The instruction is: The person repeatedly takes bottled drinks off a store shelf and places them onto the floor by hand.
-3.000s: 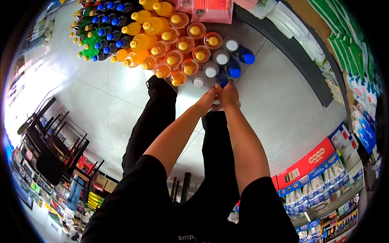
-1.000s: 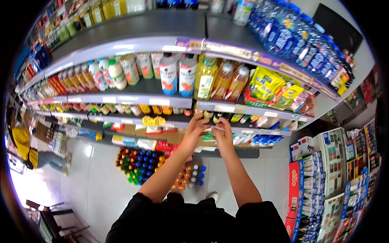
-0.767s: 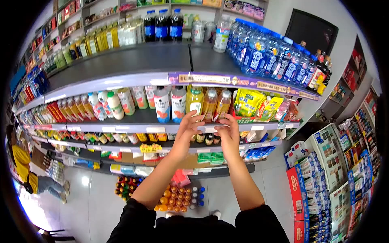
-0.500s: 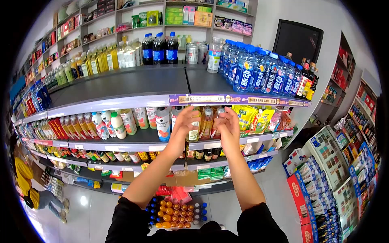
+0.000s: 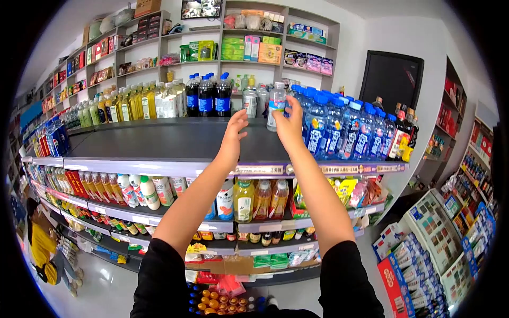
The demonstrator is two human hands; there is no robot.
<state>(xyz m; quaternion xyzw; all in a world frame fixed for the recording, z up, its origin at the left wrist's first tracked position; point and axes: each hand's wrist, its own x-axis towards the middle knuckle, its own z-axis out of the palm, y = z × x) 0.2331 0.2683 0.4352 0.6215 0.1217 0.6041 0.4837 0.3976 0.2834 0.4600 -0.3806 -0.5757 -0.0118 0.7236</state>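
My right hand [image 5: 289, 123] is raised over the black top shelf [image 5: 175, 143], beside a clear plastic bottle [image 5: 277, 98] with a coloured label. Its thumb overlaps the bottle's right side in view while the fingers curve up to the right, apart from the thumb; whether they touch the bottle I cannot tell. The bottle stands nearly upright. My left hand [image 5: 233, 135] is held above the shelf's front edge, fingers loosely bent and spread, with nothing in it. Right of my right hand are rows of blue-capped drink bottles [image 5: 334, 127].
Dark cola bottles [image 5: 207, 98] and silver cans [image 5: 249, 100] stand at the back of the top shelf. Lower shelves hold tea bottles [image 5: 262, 200] and packets. A person in yellow [image 5: 42, 238] is at the left. Boxed goods [image 5: 395, 281] stand at the right.
My view has tilted up. Both hands have risen from in front of the second shelf to above the top shelf, the right one reaching the clear bottle.
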